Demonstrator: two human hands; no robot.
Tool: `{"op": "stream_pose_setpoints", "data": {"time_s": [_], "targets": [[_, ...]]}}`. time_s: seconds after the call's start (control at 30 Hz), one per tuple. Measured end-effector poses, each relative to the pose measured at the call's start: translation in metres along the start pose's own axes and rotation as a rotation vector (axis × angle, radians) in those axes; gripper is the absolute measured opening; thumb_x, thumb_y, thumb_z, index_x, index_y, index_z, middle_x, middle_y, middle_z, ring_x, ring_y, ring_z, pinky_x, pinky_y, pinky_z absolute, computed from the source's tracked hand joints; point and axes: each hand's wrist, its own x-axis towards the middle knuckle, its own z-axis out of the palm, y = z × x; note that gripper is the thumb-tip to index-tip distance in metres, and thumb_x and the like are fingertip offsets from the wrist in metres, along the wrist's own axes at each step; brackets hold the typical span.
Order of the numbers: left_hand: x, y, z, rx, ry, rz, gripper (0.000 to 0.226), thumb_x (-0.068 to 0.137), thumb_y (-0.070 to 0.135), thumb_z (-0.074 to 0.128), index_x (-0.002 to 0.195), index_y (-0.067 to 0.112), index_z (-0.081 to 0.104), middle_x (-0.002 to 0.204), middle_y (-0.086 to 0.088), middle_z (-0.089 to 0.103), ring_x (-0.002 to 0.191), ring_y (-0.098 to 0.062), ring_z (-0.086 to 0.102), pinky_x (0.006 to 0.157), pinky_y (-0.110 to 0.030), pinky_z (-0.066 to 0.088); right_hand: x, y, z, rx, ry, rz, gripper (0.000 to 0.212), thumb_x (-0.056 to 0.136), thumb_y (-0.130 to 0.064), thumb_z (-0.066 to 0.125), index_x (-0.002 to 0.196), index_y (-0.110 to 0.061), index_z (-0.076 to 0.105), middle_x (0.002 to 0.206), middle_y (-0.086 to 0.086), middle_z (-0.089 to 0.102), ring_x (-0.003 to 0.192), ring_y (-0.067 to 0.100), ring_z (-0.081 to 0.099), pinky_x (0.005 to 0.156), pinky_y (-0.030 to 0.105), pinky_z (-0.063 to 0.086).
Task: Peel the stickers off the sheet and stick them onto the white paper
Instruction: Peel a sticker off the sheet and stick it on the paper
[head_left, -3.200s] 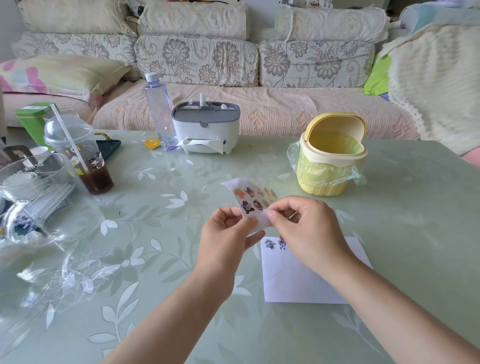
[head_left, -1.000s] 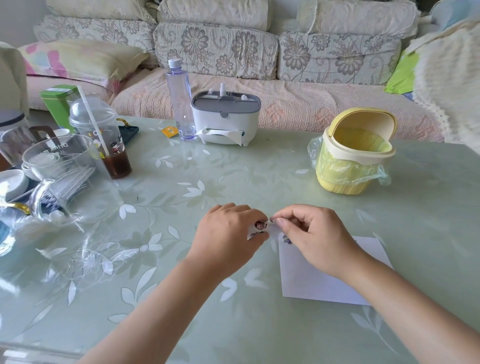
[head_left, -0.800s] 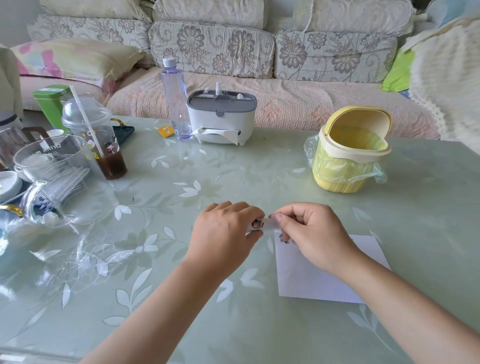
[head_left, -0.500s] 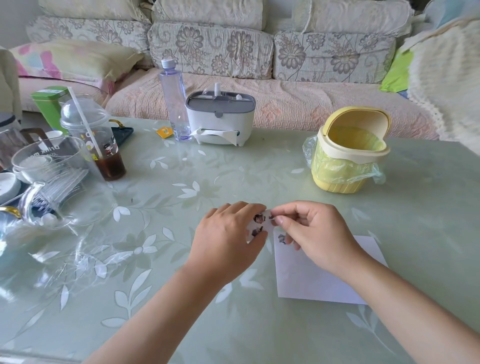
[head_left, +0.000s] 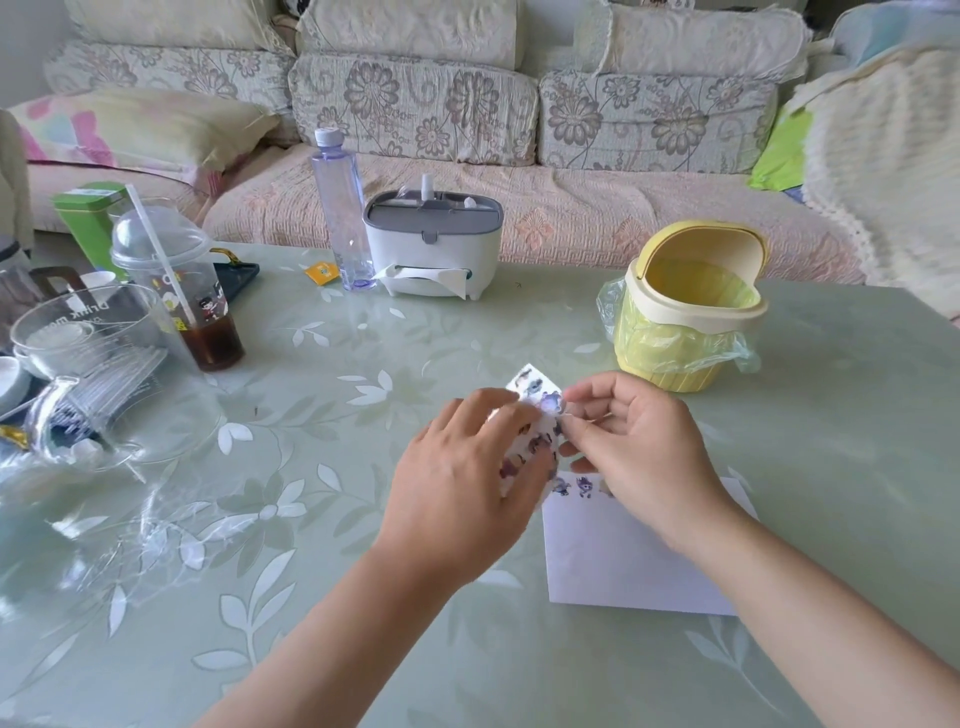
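My left hand holds a small sticker sheet of cartoon figures, raised above the table; its fingers cover much of the sheet. My right hand pinches at the sheet's right edge with thumb and forefinger, next to a purple sticker. The white paper lies flat on the table below my right wrist. Three small stickers sit in a row along its top edge, the third partly hidden by my right hand.
A yellow lidded bin with a plastic liner stands behind my right hand. At the back are a tissue box and a clear bottle. A drink cup, glass jug and crumpled clear wrap crowd the left side.
The sticker sheet, which was folded low between my hands, is now lifted and opened out, showing more stickers. My right thumb and forefinger have shifted to the sheet's right edge.
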Motion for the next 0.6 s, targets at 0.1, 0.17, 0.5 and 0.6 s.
{"op": "stream_pose_setpoints", "data": {"time_s": [0.1, 0.17, 0.5, 0.6], "targets": [[0.011, 0.000, -0.008, 0.003, 0.060, 0.102, 0.032, 0.094, 0.024, 0.059, 0.125, 0.018, 0.060, 0.133, 0.003, 0.056, 0.106, -0.017, 0.055, 0.080, -0.027, 0.048, 0.000, -0.002, -0.010, -0.331, -0.107, -0.253, 0.027, 0.089, -0.009, 0.069, 0.099, -0.033, 0.061, 0.085, -0.009, 0.066, 0.075, 0.012, 0.065, 0.062, 0.022, 0.053], [0.018, 0.003, -0.014, 0.023, -0.002, 0.125, 0.045, 0.091, 0.020, 0.064, 0.135, 0.021, 0.055, 0.145, 0.008, 0.049, 0.102, -0.011, 0.056, 0.071, -0.021, 0.046, -0.002, -0.005, -0.012, -0.401, -0.129, -0.352, 0.031, 0.089, -0.006, 0.066, 0.105, -0.030, 0.055, 0.087, -0.011, 0.063, 0.079, 0.010, 0.063, 0.063, 0.022, 0.052], [0.024, 0.018, -0.008, -0.160, -0.073, -0.202, 0.008, 0.090, 0.026, 0.066, 0.096, 0.027, 0.071, 0.082, 0.009, 0.065, 0.075, -0.013, 0.060, 0.063, -0.037, 0.052, -0.001, -0.006, -0.010, -0.394, 0.018, -0.440, 0.028, 0.082, -0.007, 0.075, 0.100, -0.025, 0.064, 0.083, -0.011, 0.062, 0.075, 0.013, 0.060, 0.065, 0.018, 0.047], [0.024, 0.024, -0.006, -0.210, -0.059, -0.325, 0.005, 0.089, 0.029, 0.065, 0.087, 0.027, 0.069, 0.075, 0.006, 0.065, 0.062, -0.013, 0.054, 0.052, -0.024, 0.043, -0.003, -0.006, -0.004, -0.390, 0.126, -0.501, 0.027, 0.078, -0.002, 0.076, 0.095, -0.022, 0.069, 0.080, -0.012, 0.063, 0.069, 0.012, 0.059, 0.063, 0.012, 0.044]]}}
